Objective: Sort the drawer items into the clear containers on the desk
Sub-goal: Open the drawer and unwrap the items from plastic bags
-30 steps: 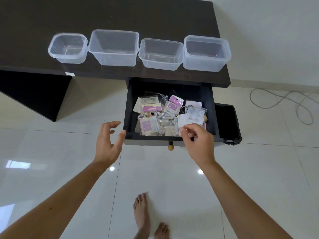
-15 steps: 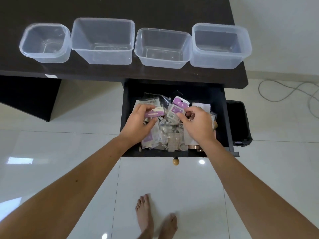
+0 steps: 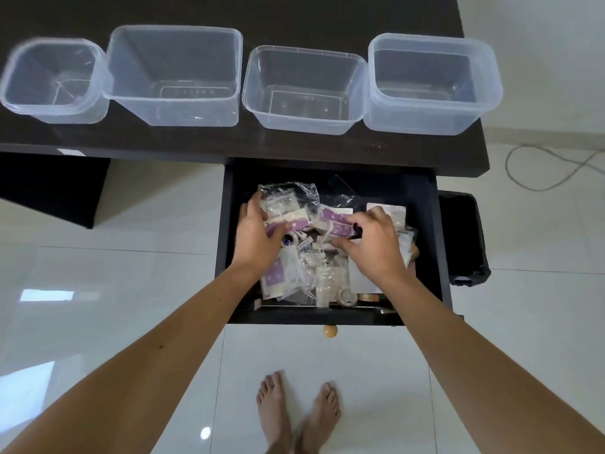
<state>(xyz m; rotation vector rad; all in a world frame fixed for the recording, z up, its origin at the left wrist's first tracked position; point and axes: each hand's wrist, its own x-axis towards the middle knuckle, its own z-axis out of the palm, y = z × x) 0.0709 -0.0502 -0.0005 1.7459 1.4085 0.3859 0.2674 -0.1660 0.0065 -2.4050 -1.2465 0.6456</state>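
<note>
Since a second ago both hands have been brought into the drawer (image 3: 438,257): left hand (image 3: 258,239) and right hand (image 3: 370,244) are closing on purple-labelled packets (image 3: 337,221) (grip unconfirmed); sorting is only beginning, and the four clear containers (image 3: 304,90) are empty.

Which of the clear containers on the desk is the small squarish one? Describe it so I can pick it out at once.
Start at the dark desk above the open drawer, where four clear containers stand in a row. Go to the left end: the small container touches the larger tub beside it. It alone is squarish with rounded corners, and it is the smallest; the others are rectangular.
</note>
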